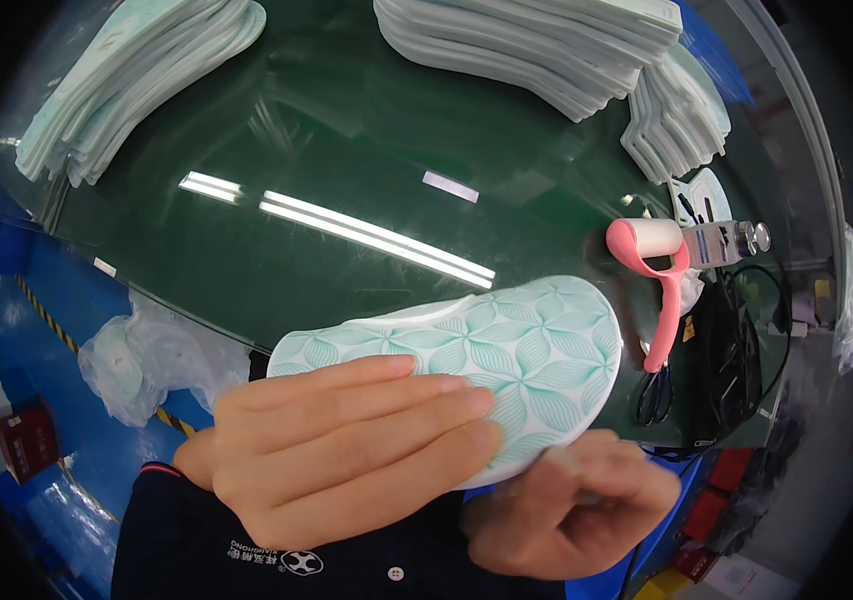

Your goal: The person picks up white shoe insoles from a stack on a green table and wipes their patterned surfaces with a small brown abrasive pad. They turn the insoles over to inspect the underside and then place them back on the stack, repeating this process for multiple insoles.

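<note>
A shoe insole (536, 350), white with a teal leaf pattern, spans the middle of the view over the near table edge. My left hand (346, 450) lies across its top face, fingers straight and close together; the hand holds the insole, with the thumb hidden from sight. Close by the insole's lower right rim is my right hand (571, 505), blurred by motion, its fingers curled closed. Whether anything is pinched in them cannot be made out.
Stacks of insoles stand at the far left (146, 90) and far right (536, 45) of the green table (346, 220). On the right lie a pink-handled lint roller (661, 300), a clear bottle (714, 245), dark scissors (654, 395) and a black bag (726, 360). Plastic wrapping (146, 360) sits left.
</note>
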Motion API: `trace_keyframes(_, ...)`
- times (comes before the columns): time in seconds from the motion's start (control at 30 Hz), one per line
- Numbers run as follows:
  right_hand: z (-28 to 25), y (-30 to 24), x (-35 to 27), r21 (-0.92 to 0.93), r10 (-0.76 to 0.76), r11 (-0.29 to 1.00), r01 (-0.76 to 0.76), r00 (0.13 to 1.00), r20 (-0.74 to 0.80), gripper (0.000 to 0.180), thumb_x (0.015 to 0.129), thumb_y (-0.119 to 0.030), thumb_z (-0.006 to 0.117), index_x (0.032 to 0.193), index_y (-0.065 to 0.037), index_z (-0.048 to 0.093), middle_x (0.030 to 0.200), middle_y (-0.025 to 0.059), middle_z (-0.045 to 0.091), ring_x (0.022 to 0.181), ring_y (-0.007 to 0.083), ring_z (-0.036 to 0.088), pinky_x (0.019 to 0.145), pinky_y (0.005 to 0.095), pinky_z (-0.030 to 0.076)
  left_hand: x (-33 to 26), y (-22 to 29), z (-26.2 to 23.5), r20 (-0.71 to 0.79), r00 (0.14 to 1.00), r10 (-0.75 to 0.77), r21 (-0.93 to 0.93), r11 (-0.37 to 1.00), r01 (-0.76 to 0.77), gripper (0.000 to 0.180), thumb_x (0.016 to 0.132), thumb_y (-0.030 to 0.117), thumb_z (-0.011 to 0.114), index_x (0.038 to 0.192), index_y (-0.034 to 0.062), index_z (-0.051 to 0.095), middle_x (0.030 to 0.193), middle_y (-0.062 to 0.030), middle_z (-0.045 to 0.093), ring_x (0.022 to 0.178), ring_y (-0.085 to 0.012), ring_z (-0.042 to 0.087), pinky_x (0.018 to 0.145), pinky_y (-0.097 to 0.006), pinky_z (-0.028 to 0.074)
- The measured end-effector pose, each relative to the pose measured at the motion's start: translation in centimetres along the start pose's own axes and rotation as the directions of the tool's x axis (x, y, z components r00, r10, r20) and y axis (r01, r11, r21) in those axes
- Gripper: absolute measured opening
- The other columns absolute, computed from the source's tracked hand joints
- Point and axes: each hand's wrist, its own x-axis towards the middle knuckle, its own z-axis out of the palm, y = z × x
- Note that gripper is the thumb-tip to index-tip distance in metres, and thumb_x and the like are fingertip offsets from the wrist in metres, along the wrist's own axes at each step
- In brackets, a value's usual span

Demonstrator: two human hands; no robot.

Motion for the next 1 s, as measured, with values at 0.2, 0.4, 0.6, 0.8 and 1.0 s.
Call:
trace_keyframes(0.2,-0.3,0.5,0.5,0.155,0.016,0.987,-0.030,0.996,0.089,0.030,0.061,0.014,0.063,0.084,0.003,0.046,0.064,0.0095,0.053,0.051,0.0139,0.052,0.049,0.0196,0.041,-0.1,-0.1,0.2,-0.021,1.000,0.001,0.017,1.000,-0.001,0.008,0.070,0.009,0.058,0.074,0.0031,0.061,0.070,-0.0107,0.064,0.063,-0.0168,0.063,0.059,-0.026,0.051)
trace_keyframes(0.4,-1.1,-0.1,-0.1,0.193,0.017,0.977,-0.093,0.932,0.362,0.031,0.056,0.013,0.067,0.081,0.002,0.053,0.062,0.0123,0.058,0.054,0.0185,0.057,0.054,0.0217,0.044,-0.3,-0.2,0.5,-0.007,1.000,-0.006,0.016,1.000,0.006,0.009,0.071,0.009,0.057,0.076,0.0026,0.061,0.070,-0.0108,0.064,0.065,-0.0170,0.063,0.060,-0.027,0.051)
trace_keyframes(0.6,0.0,0.6,0.2,0.230,0.114,0.966,-0.117,0.993,0.025,0.031,0.059,0.013,0.065,0.084,0.002,0.050,0.067,0.0114,0.055,0.052,0.0144,0.053,0.050,0.0192,0.040,-0.4,-0.1,0.2,0.024,1.000,0.010,0.053,0.999,-0.012,0.009,0.072,0.009,0.057,0.077,0.0023,0.061,0.071,-0.0103,0.064,0.066,-0.0172,0.063,0.061,-0.027,0.051)
trace_keyframes(0.8,-0.8,0.4,0.7,0.184,0.029,0.980,-0.075,0.969,0.244,0.030,0.058,0.014,0.064,0.082,0.002,0.051,0.064,0.0099,0.054,0.052,0.0142,0.052,0.049,0.0192,0.039,-0.4,-0.3,0.8,-0.003,1.000,0.018,0.035,0.999,-0.018,0.008,0.072,0.009,0.057,0.075,0.0020,0.061,0.070,-0.0102,0.063,0.065,-0.0172,0.063,0.060,-0.027,0.051)
trace_keyframes(1.0,-0.3,0.8,0.2,0.215,-0.036,0.976,-0.029,0.957,0.289,0.033,0.058,0.014,0.065,0.085,0.004,0.049,0.066,0.0110,0.055,0.050,0.0142,0.051,0.046,0.0184,0.037,-0.7,-0.4,1.3,-0.058,0.998,-0.001,0.037,0.999,0.003,0.008,0.072,0.009,0.057,0.074,0.0019,0.061,0.069,-0.0107,0.063,0.063,-0.0173,0.063,0.059,-0.027,0.051)
